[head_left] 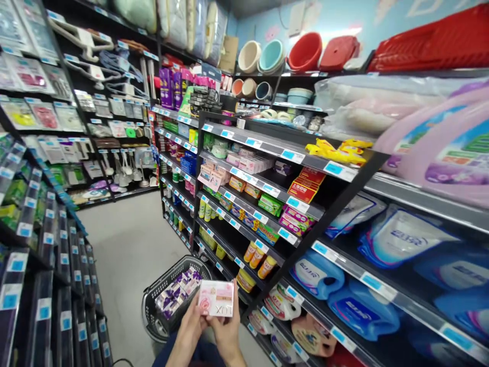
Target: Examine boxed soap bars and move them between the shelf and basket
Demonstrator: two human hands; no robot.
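Observation:
Low in front of me, a pink and white LUX soap box (216, 298) is held between both hands, its lettering upside down to me. My left hand (194, 320) grips its left edge, and my right hand (226, 329) closes on its right side with the thumb at the lower edge. Just beyond and left of my hands, a dark shopping basket (147, 300) stands on the floor. Purple and white boxes (179, 293) fill much of it. More pink soap boxes (248, 162) sit on an upper shelf to the right.
A long shelf unit (260, 140) with price tags runs along the right, holding boxed goods, orange-yellow bottles (256, 255) and blue detergent jugs (317, 275). Another shelf (49, 255) borders the left. Grey aisle floor (118, 234) lies between, leading to hangers (82, 38) and ladles.

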